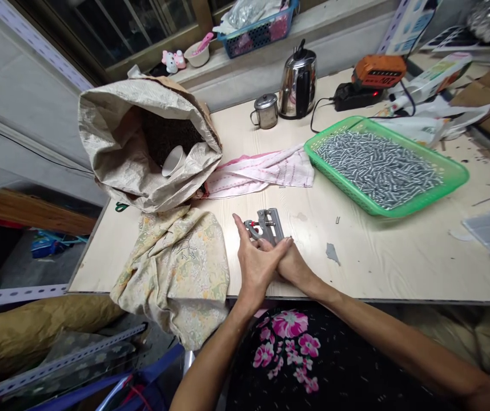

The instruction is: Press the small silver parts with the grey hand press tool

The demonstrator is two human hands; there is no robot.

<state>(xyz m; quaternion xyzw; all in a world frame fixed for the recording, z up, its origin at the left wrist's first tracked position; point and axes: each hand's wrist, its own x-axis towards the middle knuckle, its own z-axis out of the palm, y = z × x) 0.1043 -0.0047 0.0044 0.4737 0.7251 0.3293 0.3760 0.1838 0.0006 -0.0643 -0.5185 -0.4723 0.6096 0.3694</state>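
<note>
Against right hand (295, 268), left hand (255, 269) rests.

The pale wood-grained desk (399, 262) carries an open sack (112, 142) at its far left corner and a flowered cloth (176, 268) drooping over the near edge. Towards the far edge stand a metal mug (266, 117), kettle (288, 85) and black charger (350, 98). Between sack and green basket (348, 189) lies a pink-and-white cloth (266, 172).
</note>
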